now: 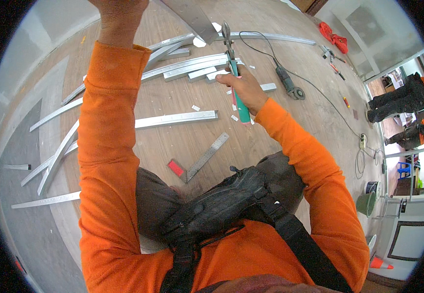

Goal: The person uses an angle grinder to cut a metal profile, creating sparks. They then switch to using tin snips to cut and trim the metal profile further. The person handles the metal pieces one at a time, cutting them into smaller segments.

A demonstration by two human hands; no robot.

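Note:
My right hand is wrapped round a pair of tin snips with green and red handles. Their jaws point away from me, beside the end of a raised metal channel. My left hand is lifted at the top edge, where its fingers are cut off from view. The channel runs out of view right beside that hand and appears to be held up by it. Below, several cut silvery channels lie on the floor. A metal square with a red stock rests before my knees.
An angle grinder with its cord lies at right. Beyond it are hand tools and a red bag. Long channels spread across the left floor. Two people in orange tops stand far right, past a green bucket.

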